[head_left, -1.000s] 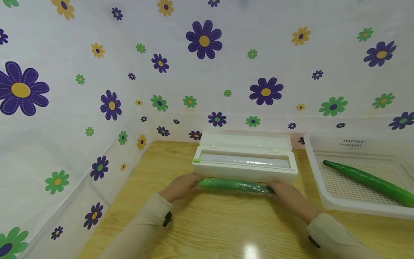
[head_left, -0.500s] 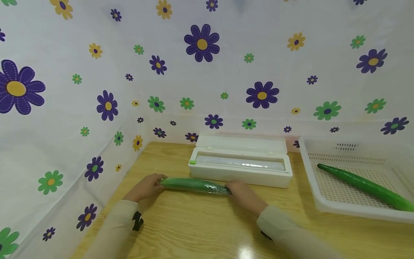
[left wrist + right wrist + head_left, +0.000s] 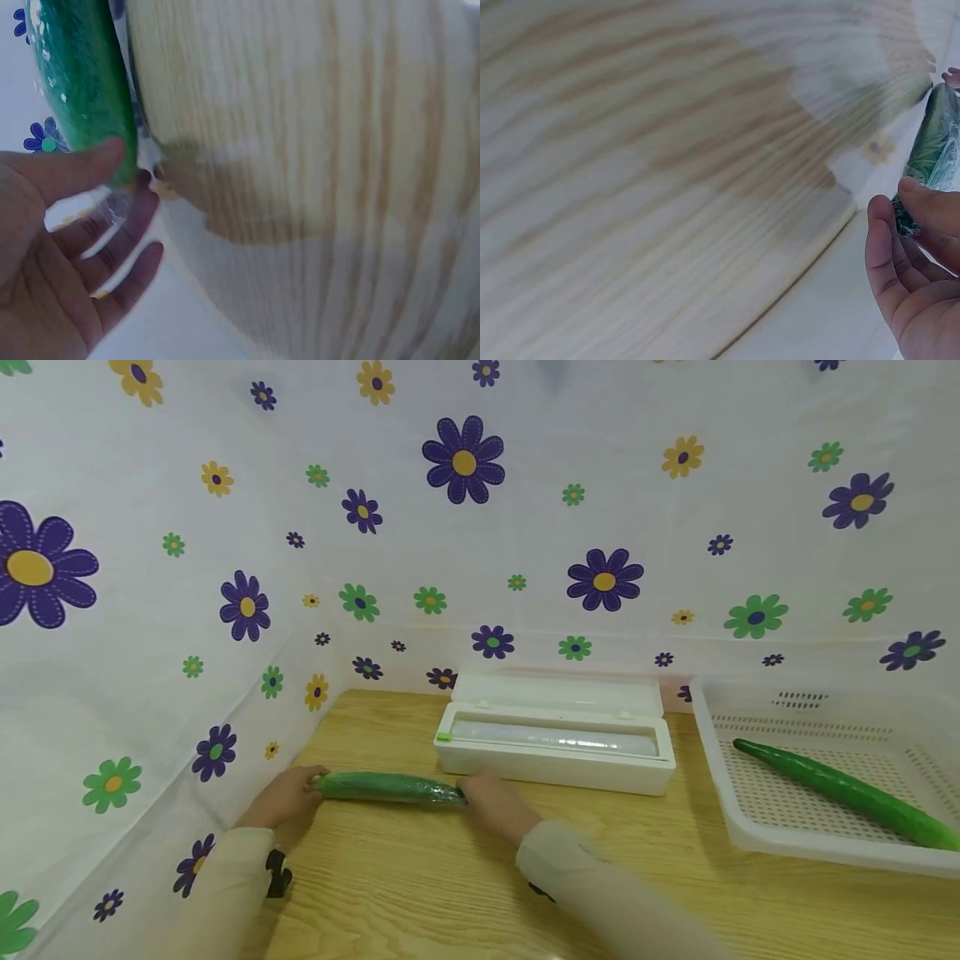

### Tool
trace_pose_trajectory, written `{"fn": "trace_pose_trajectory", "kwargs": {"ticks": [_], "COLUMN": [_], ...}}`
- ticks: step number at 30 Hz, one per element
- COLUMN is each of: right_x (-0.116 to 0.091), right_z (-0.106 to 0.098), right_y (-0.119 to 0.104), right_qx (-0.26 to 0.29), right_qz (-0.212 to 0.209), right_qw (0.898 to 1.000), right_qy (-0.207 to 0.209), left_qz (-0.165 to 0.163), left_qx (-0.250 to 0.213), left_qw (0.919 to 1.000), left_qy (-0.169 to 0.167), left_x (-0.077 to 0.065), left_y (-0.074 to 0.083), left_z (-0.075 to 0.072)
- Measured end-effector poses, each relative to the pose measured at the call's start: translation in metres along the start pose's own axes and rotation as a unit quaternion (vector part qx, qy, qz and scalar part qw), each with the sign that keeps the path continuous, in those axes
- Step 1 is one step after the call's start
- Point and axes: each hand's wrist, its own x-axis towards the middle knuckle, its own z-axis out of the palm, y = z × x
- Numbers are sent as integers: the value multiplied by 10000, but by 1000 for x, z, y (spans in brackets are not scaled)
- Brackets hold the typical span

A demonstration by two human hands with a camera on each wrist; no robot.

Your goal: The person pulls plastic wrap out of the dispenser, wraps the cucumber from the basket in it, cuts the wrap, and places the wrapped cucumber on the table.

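A green cucumber (image 3: 386,787) in clear plastic wrap is held level between my two hands, left of centre over the table. My left hand (image 3: 283,797) pinches its left end; in the left wrist view the thumb presses on the cucumber (image 3: 82,82) near a twist of film. At the other end, the fingers and thumb of my right hand (image 3: 497,807) grip the darker tip, where the right wrist view shows crinkled wrap. Behind the cucumber stands a white cling film box (image 3: 555,768) with its lid raised and a film roll (image 3: 555,737) inside.
To the right, a white perforated basket (image 3: 832,852) contains another cucumber (image 3: 840,785). A flower-print sheet (image 3: 480,543) hangs behind and along the left side of the wooden table (image 3: 420,885).
Both hands have carried the wrapped cucumber leftward, from in front of the cling film box to the table's left side. The view has shifted slightly; box and basket stay put.
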Motion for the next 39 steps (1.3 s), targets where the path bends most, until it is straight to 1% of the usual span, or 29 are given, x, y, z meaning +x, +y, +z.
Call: {"fn": "trace_pose_trajectory", "kwargs": {"ticks": [4, 8, 10, 12, 17, 20, 24, 29, 32, 36, 39], "right_x": [8, 13, 14, 15, 13, 12, 10, 3, -2, -7, -11], "right_z": [6, 11, 14, 16, 18, 18, 16, 11, 8, 4, 0], "right_y": [-10, -14, -15, -15, -14, -14, -13, -10, -7, -2, 1], "right_qx": [-55, -133, -176, -218, -326, -521, -704, -535, -444, -421, -389], "right_qz": [14, 18, 5, 22, 78, -6, -99, -34, -18, -97, -157], "right_qw": [9999, 9999, 9998, 9997, 9993, 9985, 9973, 9982, 9986, 9988, 9989], "right_qy": [-86, -82, -47, -62, -147, -160, -166, -257, -286, -242, -199], "left_qz": [-319, -642, -745, -735, -577, -666, -840, -967, -1094, -1244, -1268], "left_qx": [264, 233, 193, 182, 160, 167, 346, 595, 636, 554, 479], "left_qw": [9991, 9976, 9969, 9970, 9981, 9975, 9957, 9934, 9919, 9905, 9907], "left_qy": [5, -110, -167, -183, -169, -188, -202, -140, -135, -163, -117], "left_x": [-6, -12, -14, -15, -14, -13, -9, -6, -4, -1, 1], "left_y": [0, 2, 1, -2, -7, -5, -2, 6, 11, 15, 14], "left_z": [-7, -12, -14, -14, -11, -11, -12, -13, -14, -14, -13]}}
